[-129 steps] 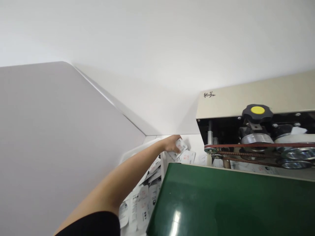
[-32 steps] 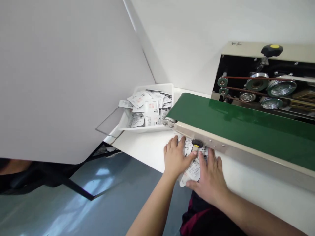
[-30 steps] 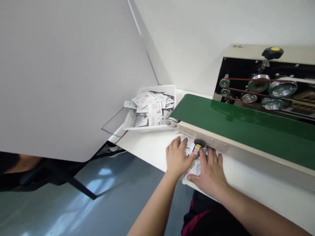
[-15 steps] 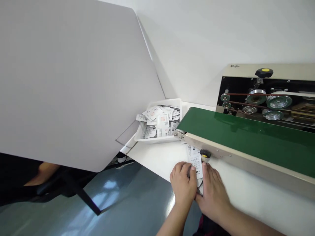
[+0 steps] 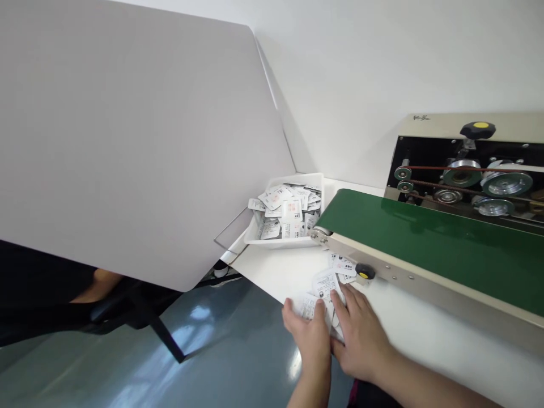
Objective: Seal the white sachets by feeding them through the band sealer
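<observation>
Several white printed packets (image 5: 326,283) lie loosely fanned at the table's front edge, between my two hands. My left hand (image 5: 309,331) grips a packet (image 5: 306,306) on the left side of the group, thumb and fingers on either side of it. Fingers of my right hand (image 5: 359,328) are spread and rest on the right side of the same packets. Farther up, another packet (image 5: 342,265) lies on the table beside a black knob. A white tray (image 5: 280,243) heaped with similar packets (image 5: 291,211) stands left of the green belt.
A machine with a green conveyor belt (image 5: 416,238) and exposed pulleys (image 5: 505,182) occupies the right side. A large grey panel (image 5: 148,141) spans the left, with a wire bracket (image 5: 229,229) near the tray. Below the panel, a person's arm (image 5: 100,285) shows.
The packets between my hands have spread out, with more of them showing. My left hand has opened wider around a packet on the left. The whole view has shifted slightly.
</observation>
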`<state>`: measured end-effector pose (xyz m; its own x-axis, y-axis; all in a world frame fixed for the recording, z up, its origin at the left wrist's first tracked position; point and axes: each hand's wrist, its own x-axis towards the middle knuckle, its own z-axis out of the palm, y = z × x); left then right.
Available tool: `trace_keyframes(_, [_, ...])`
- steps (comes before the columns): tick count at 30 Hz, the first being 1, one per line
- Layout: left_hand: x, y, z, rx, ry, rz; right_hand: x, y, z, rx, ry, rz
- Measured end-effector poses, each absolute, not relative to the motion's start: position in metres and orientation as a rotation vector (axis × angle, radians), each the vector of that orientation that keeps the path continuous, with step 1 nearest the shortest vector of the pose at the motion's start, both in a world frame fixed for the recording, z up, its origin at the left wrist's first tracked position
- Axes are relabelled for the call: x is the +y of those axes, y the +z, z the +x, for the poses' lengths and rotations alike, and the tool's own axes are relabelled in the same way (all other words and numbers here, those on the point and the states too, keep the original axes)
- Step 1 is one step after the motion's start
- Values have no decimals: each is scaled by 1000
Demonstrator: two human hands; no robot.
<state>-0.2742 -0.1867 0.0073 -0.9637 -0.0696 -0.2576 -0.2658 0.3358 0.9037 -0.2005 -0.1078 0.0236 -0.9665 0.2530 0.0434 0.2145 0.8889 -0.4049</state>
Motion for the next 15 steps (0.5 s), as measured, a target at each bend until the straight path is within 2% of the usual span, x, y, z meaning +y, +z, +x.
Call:
trace_keyframes(3, [-187, 17, -274, 1907, 2000, -588, -109, 27, -206, -2987, 675, -301])
trace_keyframes(6, [-189, 26, -272, 1623, 2126, -701, -111, 30, -210, -3014, 740, -247])
trace_keyframes(15, [-210, 32, -273, 1086, 2176, -756, -119, 28, -210, -2975, 888, -72])
